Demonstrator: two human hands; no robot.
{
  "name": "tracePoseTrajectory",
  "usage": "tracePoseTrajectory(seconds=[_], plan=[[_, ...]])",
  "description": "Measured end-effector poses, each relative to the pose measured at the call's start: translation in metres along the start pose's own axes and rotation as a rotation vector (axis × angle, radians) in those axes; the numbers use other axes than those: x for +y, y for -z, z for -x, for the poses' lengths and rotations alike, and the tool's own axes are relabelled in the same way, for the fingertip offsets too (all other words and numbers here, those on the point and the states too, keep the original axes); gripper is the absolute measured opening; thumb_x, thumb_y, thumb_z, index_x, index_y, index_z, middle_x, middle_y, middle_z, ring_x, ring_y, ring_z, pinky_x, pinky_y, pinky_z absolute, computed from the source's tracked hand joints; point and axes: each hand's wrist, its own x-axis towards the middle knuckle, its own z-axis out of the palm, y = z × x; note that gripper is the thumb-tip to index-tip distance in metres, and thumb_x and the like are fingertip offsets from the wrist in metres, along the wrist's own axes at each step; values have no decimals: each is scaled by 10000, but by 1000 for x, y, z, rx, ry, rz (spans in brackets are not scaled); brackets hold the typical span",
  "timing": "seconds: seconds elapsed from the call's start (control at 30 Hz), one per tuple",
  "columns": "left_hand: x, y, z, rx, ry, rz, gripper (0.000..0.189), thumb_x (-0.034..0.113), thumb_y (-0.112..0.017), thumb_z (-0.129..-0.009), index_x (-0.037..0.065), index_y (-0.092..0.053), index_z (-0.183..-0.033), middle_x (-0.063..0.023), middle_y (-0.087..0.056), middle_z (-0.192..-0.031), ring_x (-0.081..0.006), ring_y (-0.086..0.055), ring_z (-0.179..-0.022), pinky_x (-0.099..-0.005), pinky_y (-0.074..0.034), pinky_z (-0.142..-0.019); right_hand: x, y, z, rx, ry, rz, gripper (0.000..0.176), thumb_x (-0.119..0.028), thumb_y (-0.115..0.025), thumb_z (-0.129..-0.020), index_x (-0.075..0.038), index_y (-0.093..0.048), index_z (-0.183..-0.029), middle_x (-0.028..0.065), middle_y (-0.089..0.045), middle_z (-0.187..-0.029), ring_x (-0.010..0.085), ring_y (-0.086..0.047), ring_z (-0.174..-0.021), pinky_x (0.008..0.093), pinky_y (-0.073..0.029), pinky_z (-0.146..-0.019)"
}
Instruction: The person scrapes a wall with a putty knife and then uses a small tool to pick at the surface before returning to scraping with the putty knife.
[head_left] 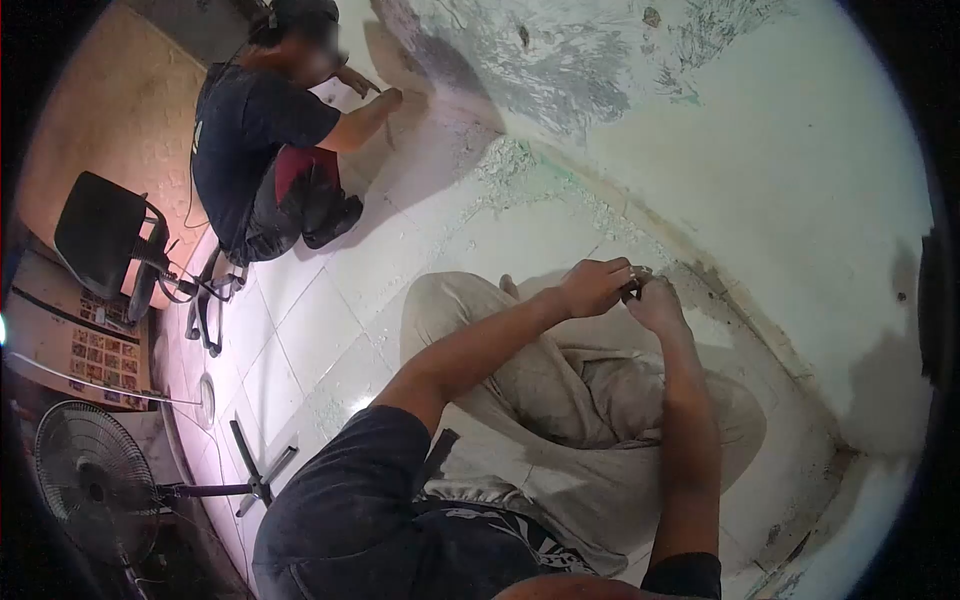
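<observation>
I am crouched on a tiled floor beside a peeling wall (780,150). My left hand (592,285) and my right hand (655,303) meet in front of my knees, both pinching a small dark tool (634,285) near the base of the wall. What the tool is cannot be made out. Grey trousers cover my knees below the hands.
A second person (265,140) in a dark shirt squats at the upper left, hands on the wall. Scraped paint debris (505,165) lies along the floor edge. A black chair (105,235) and a standing fan (95,480) are at the left.
</observation>
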Motion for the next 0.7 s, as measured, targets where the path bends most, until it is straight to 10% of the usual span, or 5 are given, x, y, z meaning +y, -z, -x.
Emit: tracePoseTrajectory(seconds=[0.37,0.7], plan=[[7,11,-6,51,51,110,523,90,-658,-816,137,-499,-1311,-80,-649,-1017,-295,-658,-793,-413,-534,-679,-1,8,1,-12,88,-242,270,-88,-636,-766,18,-622,-1013,130,-632,-738,189,-611,-703,353,-473,-662],[-5,9,-4,76,44,95,259,165,-658,-869,118,-605,-1119,-81,-624,-892,-269,-632,-733,-389,-507,-659,4,-2,-6,130,108,-177,337,-161,-682,-773,9,-630,-1059,179,-677,-862,327,-660,-797,423,-500,-744]])
